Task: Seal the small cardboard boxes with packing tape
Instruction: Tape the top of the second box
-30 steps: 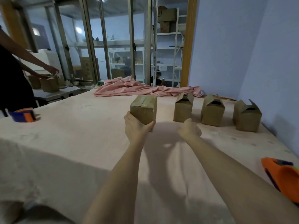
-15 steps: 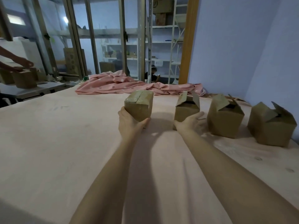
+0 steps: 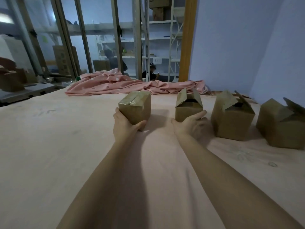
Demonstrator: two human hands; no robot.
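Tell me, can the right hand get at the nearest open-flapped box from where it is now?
Probably yes. The right hand is spread open at the base of the nearest open-flapped box, fingers reaching its right side, nothing between them. The left hand holds the taped box, well clear.

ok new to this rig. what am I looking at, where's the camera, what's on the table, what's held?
There is no machine here: a person works with bare hands, and one wide-angle camera on their head looks forward and down, so both forearms reach into the picture from below. The left hand grips the taped box, which sits on the pink-covered table. The right hand is open, fingers spread at the base of the nearest open box; actual contact is hard to tell. Two more open boxes stand to its right, flaps up. A crumpled pink cloth lies at the far edge. No tape dispenser is in view.
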